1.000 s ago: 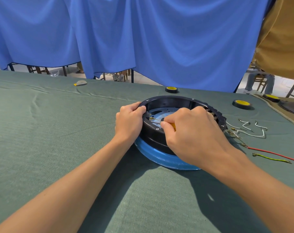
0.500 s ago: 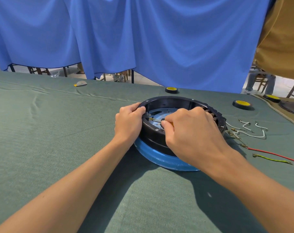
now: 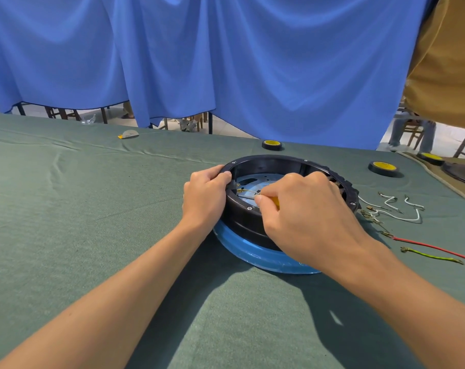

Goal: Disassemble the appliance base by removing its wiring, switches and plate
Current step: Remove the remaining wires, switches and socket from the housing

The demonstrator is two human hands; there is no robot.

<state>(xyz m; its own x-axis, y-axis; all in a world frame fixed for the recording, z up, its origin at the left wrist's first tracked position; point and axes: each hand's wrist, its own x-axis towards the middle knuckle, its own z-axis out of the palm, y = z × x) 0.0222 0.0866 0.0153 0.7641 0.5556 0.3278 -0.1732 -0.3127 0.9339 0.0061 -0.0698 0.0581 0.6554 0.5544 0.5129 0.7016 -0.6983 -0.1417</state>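
**Black appliance base [image 3: 279, 162] braced for the screwdriver [image 3: 276, 202]**

It sat open side up on the green counter [image 3: 79, 209], blue rim down. My left hand [image 3: 204, 198] gripped the near-left wall, thumb over the rim, likely to stop it turning. My right hand [image 3: 308, 211] was curled round the yellow handle, shaft aimed low at a terminal above the grey plate [image 3: 255, 179]. Loose wires [image 3: 433, 246] lay to the right, apart from the work.

Mostly hidden under right hand [image 3: 305, 217]: yellow-handled tool [image 3: 276, 202], base [image 3: 279, 159] near-right rim. Tool tip indistinct.
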